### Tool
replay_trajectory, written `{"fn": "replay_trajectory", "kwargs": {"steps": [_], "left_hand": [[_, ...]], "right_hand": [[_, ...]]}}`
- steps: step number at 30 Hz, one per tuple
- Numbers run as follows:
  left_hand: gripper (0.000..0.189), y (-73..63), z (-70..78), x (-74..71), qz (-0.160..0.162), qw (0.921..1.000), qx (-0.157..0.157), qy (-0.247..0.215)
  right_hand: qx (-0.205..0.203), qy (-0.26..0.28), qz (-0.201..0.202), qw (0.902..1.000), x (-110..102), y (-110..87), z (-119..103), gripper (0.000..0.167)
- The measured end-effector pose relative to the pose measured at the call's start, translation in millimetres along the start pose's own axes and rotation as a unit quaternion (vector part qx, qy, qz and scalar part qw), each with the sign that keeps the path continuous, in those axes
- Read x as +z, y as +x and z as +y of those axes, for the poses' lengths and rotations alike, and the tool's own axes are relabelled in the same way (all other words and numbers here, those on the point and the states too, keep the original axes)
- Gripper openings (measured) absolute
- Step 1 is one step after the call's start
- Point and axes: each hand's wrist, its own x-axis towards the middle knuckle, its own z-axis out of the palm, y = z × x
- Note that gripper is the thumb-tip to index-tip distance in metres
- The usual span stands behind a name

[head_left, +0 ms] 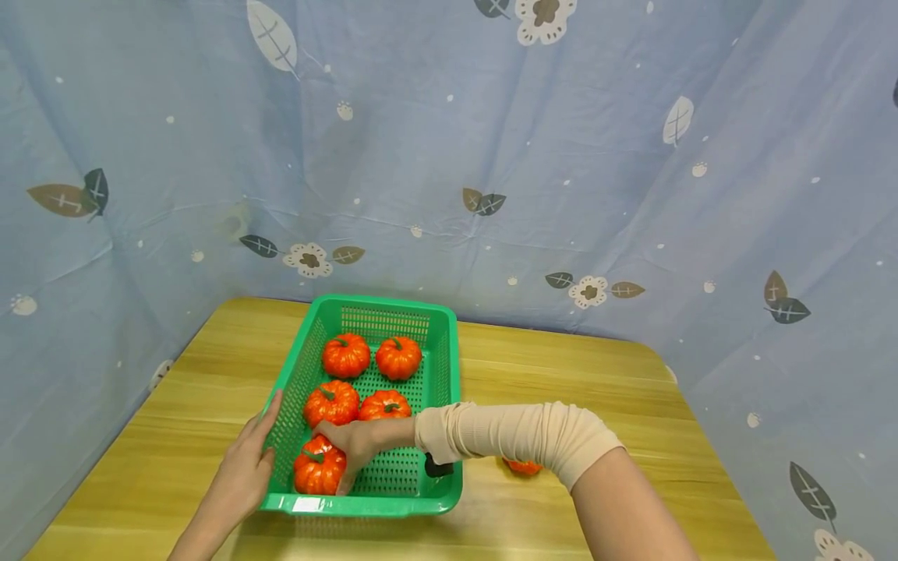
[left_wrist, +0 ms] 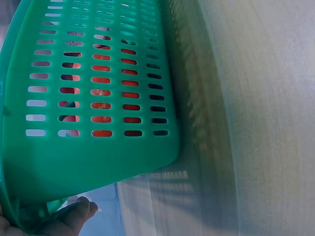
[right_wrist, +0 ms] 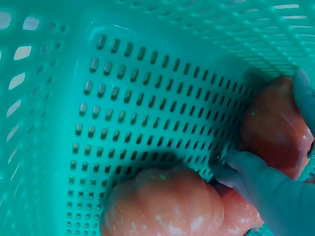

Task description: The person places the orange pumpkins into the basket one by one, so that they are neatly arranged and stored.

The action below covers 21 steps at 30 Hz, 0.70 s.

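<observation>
A green perforated plastic basket (head_left: pixel 372 506) stands on the table with several small orange pumpkins inside. My left hand (head_left: pixel 242 471) grips its left rim near the front corner; in the left wrist view, fingers (left_wrist: pixel 74 216) show at the rim. My right hand (head_left: pixel 359 444) reaches in from the right and holds a pumpkin (head_left: pixel 319 467) at the front left corner. In the right wrist view, that pumpkin (right_wrist: pixel 275 123) lies between thumb and fingers, against the basket wall. Behind it sit a left pumpkin (head_left: pixel 332 403) and another pumpkin (head_left: pixel 385 404), partly covered by my right wrist.
Two more pumpkins, a left one (head_left: pixel 346 356) and a right one (head_left: pixel 398 358), sit at the basket's back. Another pumpkin (head_left: pixel 522 467) lies on the wooden table (head_left: pixel 561 374), mostly hidden by my right sleeve. A blue patterned curtain (head_left: pixel 421 156) hangs behind the table.
</observation>
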Motion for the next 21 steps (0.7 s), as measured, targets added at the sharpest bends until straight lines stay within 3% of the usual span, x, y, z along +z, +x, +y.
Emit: {"fn": "replay_trajectory", "kwargs": {"steps": [3,6,14,21], "left_hand": [[0.085,0.6,-0.2,-0.3,-0.002,1.0,-0.001,0.002],[0.084,1.0,-0.5,-0.3,-0.003,1.0,-0.002,0.004],[0.084,0.7,0.1,-0.1,-0.003,1.0,-0.004,0.007],[0.085,0.5,0.3,-0.3,-0.003,0.9999,-0.003,0.011]], "right_hand": [[0.028,0.005,0.0,0.9996,-18.1,-30.4,-35.7,0.081],[0.032,0.021,0.0,0.9992,-24.0,-43.2,-43.8,0.082],[0.003,0.084,-0.005,0.9964,-27.3,-43.5,-36.3,0.096],[-0.028,0.165,-0.048,0.9847,-37.2,-49.6,-25.7,0.091]]}}
